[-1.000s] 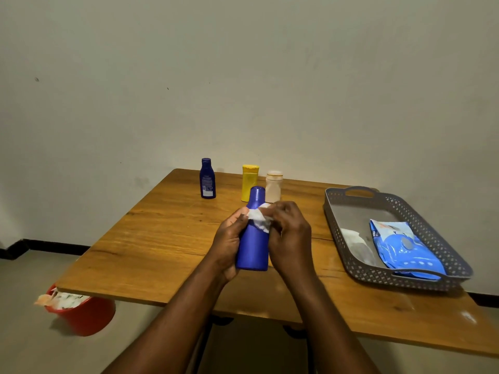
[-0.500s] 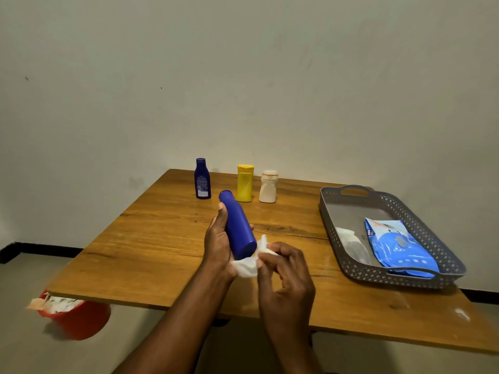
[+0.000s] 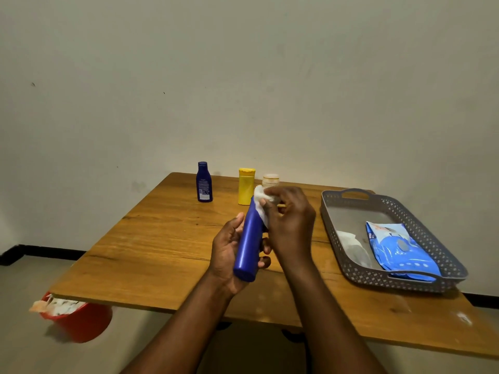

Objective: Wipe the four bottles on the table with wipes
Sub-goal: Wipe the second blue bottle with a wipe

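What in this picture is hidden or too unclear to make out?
All in the head view:
- Cap of the blue bottle: covered by the wipe and right hand.
- Beige bottle: lower part behind the right hand.
- Dark blue bottle: label print too small.
- Red bin: partly under the table.
- Left hand: palm hidden by the blue bottle.

The left hand [image 3: 229, 252] gripped a blue bottle [image 3: 249, 242] above the wooden table [image 3: 162, 238], tilted with its top away from the person, while the right hand [image 3: 290, 222] pinched a white wipe [image 3: 261, 198] around the bottle's upper end. Near the far edge stood a dark blue bottle [image 3: 204, 182], a yellow bottle [image 3: 246, 186] and a pale bottle [image 3: 270, 180] partly hidden by the right hand. A grey basket [image 3: 421, 220] to the right held a blue wipes pack [image 3: 399, 249], and a red bin [image 3: 78, 317] sat under the left corner
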